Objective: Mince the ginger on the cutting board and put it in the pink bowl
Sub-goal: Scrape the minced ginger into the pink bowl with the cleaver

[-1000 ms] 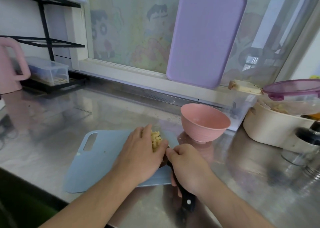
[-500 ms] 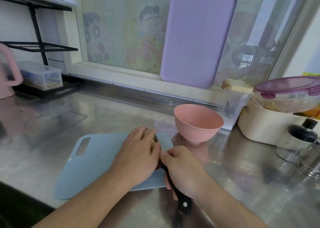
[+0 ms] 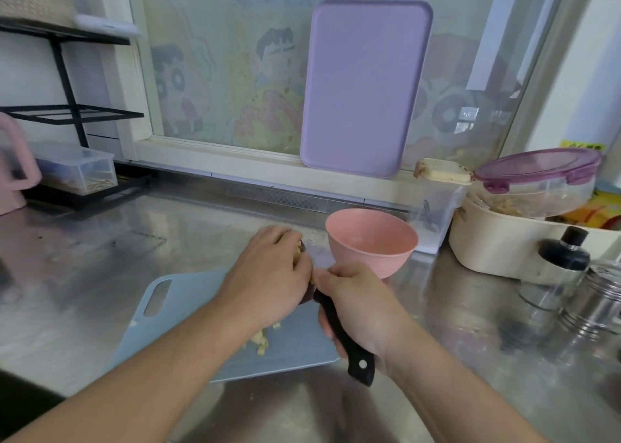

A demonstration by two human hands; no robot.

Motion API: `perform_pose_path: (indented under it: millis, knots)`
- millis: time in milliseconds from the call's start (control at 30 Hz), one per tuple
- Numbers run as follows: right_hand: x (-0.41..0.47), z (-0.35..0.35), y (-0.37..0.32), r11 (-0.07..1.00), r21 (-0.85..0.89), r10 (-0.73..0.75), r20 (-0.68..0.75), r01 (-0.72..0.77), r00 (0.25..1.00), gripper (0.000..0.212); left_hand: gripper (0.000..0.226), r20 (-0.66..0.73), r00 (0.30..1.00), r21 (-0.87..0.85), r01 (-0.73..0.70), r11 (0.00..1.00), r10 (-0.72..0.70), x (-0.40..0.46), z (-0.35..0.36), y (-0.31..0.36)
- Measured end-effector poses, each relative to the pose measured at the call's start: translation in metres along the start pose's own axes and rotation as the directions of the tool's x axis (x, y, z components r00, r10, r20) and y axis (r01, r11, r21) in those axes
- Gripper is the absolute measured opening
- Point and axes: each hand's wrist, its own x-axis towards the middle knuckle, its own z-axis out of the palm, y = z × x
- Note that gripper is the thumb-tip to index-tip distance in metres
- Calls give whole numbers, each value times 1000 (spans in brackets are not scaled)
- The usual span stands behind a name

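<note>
My left hand (image 3: pixel 268 274) cups a pile of minced ginger (image 3: pixel 298 251) against the blade of a knife, lifted over the far right corner of the light blue cutting board (image 3: pixel 188 308). My right hand (image 3: pixel 359 301) grips the knife's black handle (image 3: pixel 349 345); the blade is mostly hidden behind my left hand. The pink bowl (image 3: pixel 371 241) stands on the steel counter just right of the ginger, and nothing shows inside it. A few ginger bits (image 3: pixel 262 340) lie on the board under my left wrist.
A purple board (image 3: pixel 364 86) leans on the window behind the bowl. A cream tub (image 3: pixel 497 244) with a lidded container, a black-capped bottle (image 3: pixel 561 264) and a steel shaker (image 3: pixel 601 294) crowd the right. A black rack (image 3: pixel 67 113) and clear box (image 3: pixel 77 170) stand far left.
Both hands have risen off the board and moved toward the pink bowl, carrying the ginger on the knife blade. Some bits stayed behind on the board.
</note>
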Motion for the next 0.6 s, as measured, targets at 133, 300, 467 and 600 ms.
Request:
perform_pose_path:
  millis: [133,300,467,600]
  knots:
    - [4,-27,-18,996,73,-39,-38,41,999,38,40,-3,999,27,-48,998,48,30,-14,28]
    - [10,-87,-38,993,101,-48,-171,66,984,34,28,25,992,-23,-120,993,120,85,-6,78]
    - [31,-130,-23,1000,6,-16,-269,18,963,29,27,76,985,-140,-142,980,153,118,33,108]
    - [47,-138,-1,996,-67,35,-256,-53,966,23,20,95,991,-155,-81,985,97,123,63,103]
